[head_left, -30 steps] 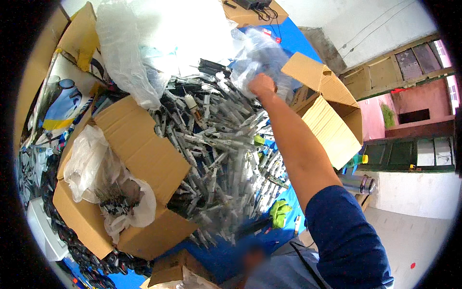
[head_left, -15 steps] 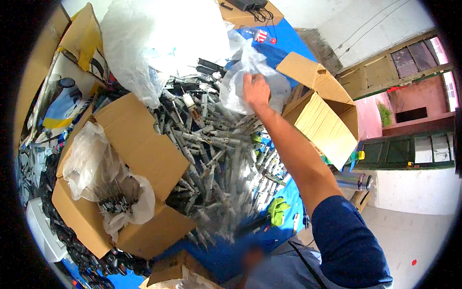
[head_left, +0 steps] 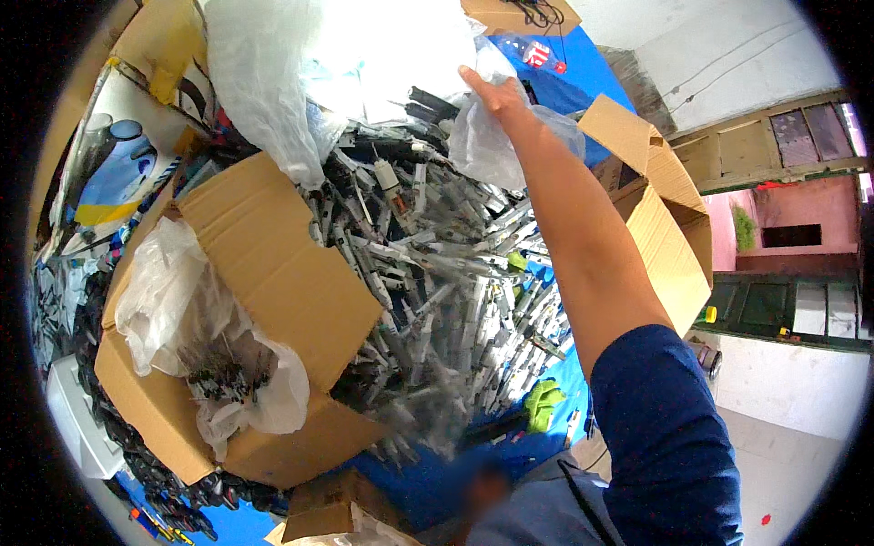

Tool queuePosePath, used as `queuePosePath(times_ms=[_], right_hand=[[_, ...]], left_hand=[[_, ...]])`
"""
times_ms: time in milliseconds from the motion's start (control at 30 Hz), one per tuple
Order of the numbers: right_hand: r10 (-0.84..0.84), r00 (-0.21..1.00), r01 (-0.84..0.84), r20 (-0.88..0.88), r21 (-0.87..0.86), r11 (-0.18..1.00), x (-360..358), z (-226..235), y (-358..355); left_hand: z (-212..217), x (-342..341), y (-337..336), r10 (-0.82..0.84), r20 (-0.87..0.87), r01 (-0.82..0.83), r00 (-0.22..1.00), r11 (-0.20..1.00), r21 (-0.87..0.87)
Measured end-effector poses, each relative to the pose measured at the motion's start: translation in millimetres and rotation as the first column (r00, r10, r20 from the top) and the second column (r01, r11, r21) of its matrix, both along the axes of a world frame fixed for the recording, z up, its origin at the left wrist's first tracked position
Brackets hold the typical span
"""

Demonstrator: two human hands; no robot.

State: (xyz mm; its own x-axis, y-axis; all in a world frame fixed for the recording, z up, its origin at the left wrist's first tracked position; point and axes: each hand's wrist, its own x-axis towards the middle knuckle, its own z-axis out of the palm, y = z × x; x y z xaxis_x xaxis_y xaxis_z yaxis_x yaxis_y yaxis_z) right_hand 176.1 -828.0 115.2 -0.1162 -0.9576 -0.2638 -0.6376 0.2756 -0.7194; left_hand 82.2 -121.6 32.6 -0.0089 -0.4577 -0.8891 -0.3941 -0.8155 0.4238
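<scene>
My right hand [head_left: 499,96] is at the top of a small clear plastic bag [head_left: 496,146], touching it. One digit stretches out toward the far left and stands apart; the others are partly hidden against the plastic. I see nothing held. Under and in front of the bag spreads a heap of slim grey, white and black plastic pieces [head_left: 492,318], pen-like in shape. A thicker white tube [head_left: 389,177] with a thin tip lies on the heap. My left hand is out of view.
An open cardboard box [head_left: 291,246] holds a plastic liner [head_left: 164,300] with thin dark pieces. Another open box [head_left: 660,237] stands right. A large white plastic bag [head_left: 273,100] lies far left. A green cloth [head_left: 543,405] and a bottle [head_left: 531,55] rest on the blue table cover [head_left: 583,82].
My right hand has moved farther away over the small bag, from its middle to its top edge, and one digit now stretches out. The whole view has shifted slightly.
</scene>
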Motion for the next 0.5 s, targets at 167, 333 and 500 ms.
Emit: queuePosePath(times_ms=[167, 333, 500], right_hand=[[0.155, 0.988, -0.154, -0.021, 0.027, 0.988, -11, -20, -18], [-0.026, 0.867, -0.253, -0.497, -0.484, 0.838, 41, -13, -2], [0.132, 0.935, -0.315, -0.329, -0.605, 0.732, 74, 9, 39]], left_hand=[[5, -3, -1, 0.004, -0.014, -0.004, 1.000, 1.000, 0.022], [5, -6, -1, 0.003, -0.009, -0.003, 1.000, 0.999, 0.037], [3, -12, 2, 0.012, 0.007, -0.012, 1.000, 1.000, 0.021]])
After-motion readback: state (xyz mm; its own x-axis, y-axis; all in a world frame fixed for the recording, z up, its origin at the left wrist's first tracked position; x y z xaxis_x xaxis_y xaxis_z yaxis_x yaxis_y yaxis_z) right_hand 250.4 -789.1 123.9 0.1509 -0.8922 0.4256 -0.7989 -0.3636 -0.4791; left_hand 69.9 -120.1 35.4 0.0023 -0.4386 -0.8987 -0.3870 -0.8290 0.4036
